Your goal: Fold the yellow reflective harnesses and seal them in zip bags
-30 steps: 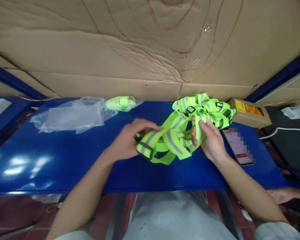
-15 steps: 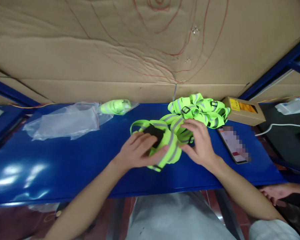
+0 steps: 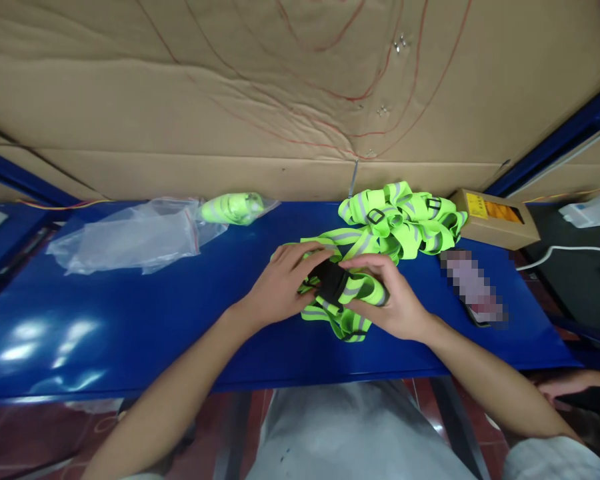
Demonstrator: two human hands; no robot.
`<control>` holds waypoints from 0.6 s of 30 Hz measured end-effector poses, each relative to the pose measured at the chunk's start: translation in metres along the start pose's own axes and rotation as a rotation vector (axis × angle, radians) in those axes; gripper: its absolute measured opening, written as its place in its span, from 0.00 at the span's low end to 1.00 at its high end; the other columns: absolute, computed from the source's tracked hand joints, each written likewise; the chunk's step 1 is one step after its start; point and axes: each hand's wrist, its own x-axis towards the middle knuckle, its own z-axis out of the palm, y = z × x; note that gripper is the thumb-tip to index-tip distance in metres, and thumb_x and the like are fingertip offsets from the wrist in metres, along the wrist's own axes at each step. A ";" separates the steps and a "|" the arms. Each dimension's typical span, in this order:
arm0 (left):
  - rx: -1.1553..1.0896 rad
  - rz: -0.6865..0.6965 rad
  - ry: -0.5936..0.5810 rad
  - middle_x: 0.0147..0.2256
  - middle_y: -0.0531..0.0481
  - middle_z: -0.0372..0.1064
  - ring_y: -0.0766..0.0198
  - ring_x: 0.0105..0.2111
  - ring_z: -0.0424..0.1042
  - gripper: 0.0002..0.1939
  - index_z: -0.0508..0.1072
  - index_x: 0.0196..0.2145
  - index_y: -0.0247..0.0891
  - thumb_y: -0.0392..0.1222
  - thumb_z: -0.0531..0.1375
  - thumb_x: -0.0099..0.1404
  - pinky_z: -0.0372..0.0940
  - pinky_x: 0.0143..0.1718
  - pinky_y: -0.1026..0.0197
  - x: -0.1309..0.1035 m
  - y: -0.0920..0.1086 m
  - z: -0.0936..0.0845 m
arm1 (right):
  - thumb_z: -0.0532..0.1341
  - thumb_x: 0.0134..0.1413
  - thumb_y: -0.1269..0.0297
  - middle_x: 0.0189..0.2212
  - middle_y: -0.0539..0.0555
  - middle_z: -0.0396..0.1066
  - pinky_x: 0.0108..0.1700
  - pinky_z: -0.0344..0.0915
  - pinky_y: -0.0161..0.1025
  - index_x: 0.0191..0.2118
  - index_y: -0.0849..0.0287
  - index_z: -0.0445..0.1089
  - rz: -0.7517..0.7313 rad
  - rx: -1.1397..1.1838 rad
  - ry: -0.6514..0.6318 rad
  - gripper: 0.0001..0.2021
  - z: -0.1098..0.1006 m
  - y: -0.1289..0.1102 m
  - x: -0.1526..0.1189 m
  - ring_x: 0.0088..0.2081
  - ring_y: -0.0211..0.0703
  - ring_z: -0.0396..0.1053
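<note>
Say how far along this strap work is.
Apparently done: rolled neon-green bundle in clear plastic. In hand: grey-striped neon-green webbing with a black piece, between left hand and right hand. Apparently left: loose neon-green strap heap behind.

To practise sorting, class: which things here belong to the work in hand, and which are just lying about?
Belonging, apparently: held reflective strap; black piece; strap pile; bagged strap; clear plastic bags.

Lying about, probably: phone; windowed cardboard box; white cable.

Hands (image 3: 285,283) (image 3: 397,303) closer together, black piece (image 3: 333,281) now between them
</note>
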 end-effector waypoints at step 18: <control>-0.249 -0.099 -0.093 0.58 0.42 0.69 0.50 0.59 0.68 0.29 0.64 0.63 0.45 0.41 0.63 0.66 0.61 0.62 0.47 0.000 0.011 -0.012 | 0.60 0.61 0.71 0.39 0.51 0.78 0.49 0.71 0.43 0.38 0.54 0.73 0.116 -0.098 0.166 0.06 -0.012 0.002 0.010 0.43 0.46 0.76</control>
